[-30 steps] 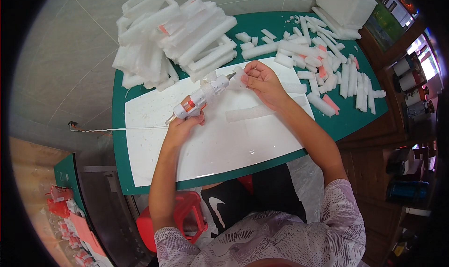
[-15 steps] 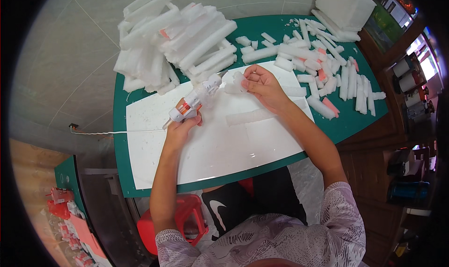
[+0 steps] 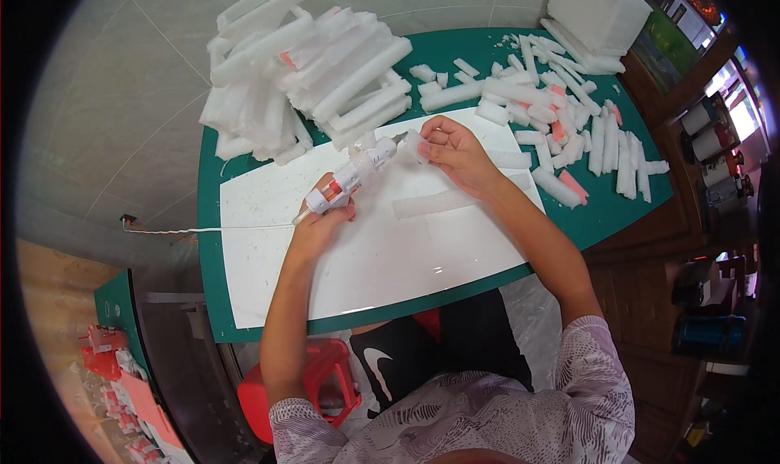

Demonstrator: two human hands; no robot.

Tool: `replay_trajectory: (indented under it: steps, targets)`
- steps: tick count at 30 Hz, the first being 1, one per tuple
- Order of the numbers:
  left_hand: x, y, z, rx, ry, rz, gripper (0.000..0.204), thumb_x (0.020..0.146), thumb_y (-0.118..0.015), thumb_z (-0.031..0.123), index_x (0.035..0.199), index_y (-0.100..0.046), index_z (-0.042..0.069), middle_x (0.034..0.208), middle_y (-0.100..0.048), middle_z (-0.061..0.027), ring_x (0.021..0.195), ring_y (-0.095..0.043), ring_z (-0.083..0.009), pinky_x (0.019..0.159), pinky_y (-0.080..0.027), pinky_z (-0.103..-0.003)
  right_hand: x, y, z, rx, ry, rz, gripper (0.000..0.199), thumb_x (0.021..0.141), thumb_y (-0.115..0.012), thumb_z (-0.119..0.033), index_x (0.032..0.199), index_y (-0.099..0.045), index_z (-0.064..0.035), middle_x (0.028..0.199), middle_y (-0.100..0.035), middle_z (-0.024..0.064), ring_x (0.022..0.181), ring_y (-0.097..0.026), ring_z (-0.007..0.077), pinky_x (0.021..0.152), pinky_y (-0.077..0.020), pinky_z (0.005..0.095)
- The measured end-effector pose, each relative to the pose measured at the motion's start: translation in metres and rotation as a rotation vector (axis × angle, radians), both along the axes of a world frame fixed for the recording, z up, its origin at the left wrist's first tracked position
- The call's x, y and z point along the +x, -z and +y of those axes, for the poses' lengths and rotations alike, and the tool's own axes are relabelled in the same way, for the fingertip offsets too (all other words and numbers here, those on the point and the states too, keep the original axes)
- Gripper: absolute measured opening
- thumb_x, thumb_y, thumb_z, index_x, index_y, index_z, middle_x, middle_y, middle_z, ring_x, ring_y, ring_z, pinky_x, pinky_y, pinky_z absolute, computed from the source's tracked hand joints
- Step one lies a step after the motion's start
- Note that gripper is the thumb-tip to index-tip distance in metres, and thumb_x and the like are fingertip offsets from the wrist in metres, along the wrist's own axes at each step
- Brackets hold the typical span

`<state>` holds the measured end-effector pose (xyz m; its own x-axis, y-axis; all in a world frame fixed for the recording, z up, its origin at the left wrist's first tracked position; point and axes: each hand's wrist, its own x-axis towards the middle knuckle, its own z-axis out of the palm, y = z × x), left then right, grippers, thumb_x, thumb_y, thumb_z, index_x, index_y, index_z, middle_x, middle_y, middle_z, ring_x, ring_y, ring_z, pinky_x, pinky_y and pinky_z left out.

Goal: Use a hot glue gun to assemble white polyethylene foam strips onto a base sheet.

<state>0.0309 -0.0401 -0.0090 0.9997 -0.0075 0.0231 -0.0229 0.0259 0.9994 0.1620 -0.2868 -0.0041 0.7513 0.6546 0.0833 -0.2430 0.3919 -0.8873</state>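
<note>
Green table (image 3: 213, 297) fills mid-frame, white board (image 3: 390, 273) on it. Crowding the work: big foam stack (image 3: 276, 66), upper left of center, loose strips piled at mixed angles, overlapping the board's top edge just beyond the gun. Scraps (image 3: 504, 92), white with a few pink ones, spread over the table upper right, reaching the board's right corner. Foam block (image 3: 597, 13) at the far upper right corner of the table, flat slabs under it.

On the board: one strip (image 3: 431, 204) flat, right of center, its right end close to the right forearm. Fine crumbs toward the board's left side. White cord (image 3: 203, 229) runs from the wall at left across the table edge and board to the gun's rear. Red stool (image 3: 264, 399) lower left, partly behind the left forearm.

Glue gun (image 3: 351, 175) is above the board, center frame, tilted, nozzle to upper right. White body, orange-red section mid-body, clear wrap near the front, metal tip. Left hand (image 3: 323, 222) wrapped around its rear/handle, firm grasp. Right hand (image 3: 455, 153) pinches a small foam piece (image 3: 413, 145), whitish, rough-edged, between thumb and fingers, right at the nozzle; can't tell if tip and foam touch.
</note>
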Motion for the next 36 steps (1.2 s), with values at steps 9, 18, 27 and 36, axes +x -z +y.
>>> replay_trajectory:
  steps: [9,18,27,36]
  targets:
    - [-0.001,-0.002,-0.002,-0.015,-0.02,0.016,0.036,0.076,-0.061,0.004,0.112,-0.057,0.003,0.083,-0.057,-0.0064,0.075,-0.056,-0.0177,0.07,-0.045,-0.031,0.0,0.001,0.0,-0.006,-0.006,-0.01,0.021,0.09,-0.067,-0.005,0.106,-0.054,-0.0083,0.1,-0.064,0.0025,0.09,-0.059,0.0092,0.083,-0.0475,0.0241]
    - [0.0,-0.003,-0.005,0.08,-0.019,-0.014,0.031,0.075,-0.059,0.001,0.106,-0.057,0.003,0.085,-0.058,-0.0051,0.082,-0.054,-0.0155,0.078,-0.042,-0.028,-0.001,0.001,0.002,-0.048,0.012,-0.007,0.025,0.09,-0.067,-0.005,0.11,-0.053,-0.0079,0.101,-0.065,0.003,0.091,-0.06,0.0093,0.083,-0.0475,0.0232]
    - [-0.003,-0.02,-0.015,0.416,-0.032,-0.096,0.044,0.079,-0.061,-0.002,0.122,-0.056,0.003,0.114,-0.062,-0.0132,0.108,-0.059,-0.027,0.099,-0.041,-0.033,0.001,0.004,0.002,-0.062,0.05,0.018,0.028,0.089,-0.067,-0.004,0.113,-0.053,-0.0085,0.103,-0.067,0.0033,0.093,-0.061,0.0088,0.084,-0.0477,0.0227]
    - [-0.003,-0.021,-0.016,0.48,-0.033,-0.078,0.045,0.079,-0.061,-0.003,0.123,-0.056,0.004,0.117,-0.062,-0.0138,0.11,-0.059,-0.0295,0.099,-0.042,-0.034,0.001,0.005,0.002,-0.044,0.045,0.015,0.029,0.09,-0.067,-0.004,0.114,-0.052,-0.0082,0.105,-0.067,0.0042,0.095,-0.062,0.0096,0.086,-0.0478,0.0237]
